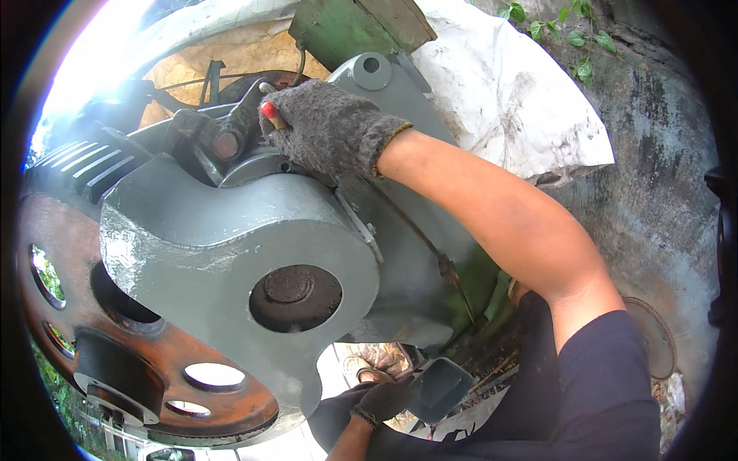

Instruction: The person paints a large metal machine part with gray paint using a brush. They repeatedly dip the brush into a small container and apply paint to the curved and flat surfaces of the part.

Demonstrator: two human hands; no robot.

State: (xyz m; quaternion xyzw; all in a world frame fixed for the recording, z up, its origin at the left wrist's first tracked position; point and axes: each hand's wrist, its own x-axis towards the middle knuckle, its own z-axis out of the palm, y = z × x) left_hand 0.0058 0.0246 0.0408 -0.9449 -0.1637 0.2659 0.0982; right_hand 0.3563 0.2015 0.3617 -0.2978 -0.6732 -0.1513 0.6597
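Observation:
My right hand [327, 127], in a fuzzy grey glove, reaches over the top of a large grey-painted machine guard [307, 238]. Its fingers are closed round a wooden brush handle with a red tip [269, 111]; the bristle end is hidden behind the glove. Low in the picture my left hand [382, 401], in a dark glove, is closed at the side of a dark rectangular tub [440, 390] with grey inside. Glossy, wet-looking patches show on the guard. A round opening in it shows a dark shaft end [289, 284].
A rusty wheel [231, 399] with oval holes stands at the left, beside a finned motor housing [84, 165]. Behind are a green metal box [357, 31] and a white sheet [507, 84]. A stained wall [646, 177] rises at the right. A thin rod [415, 227] runs down the machine.

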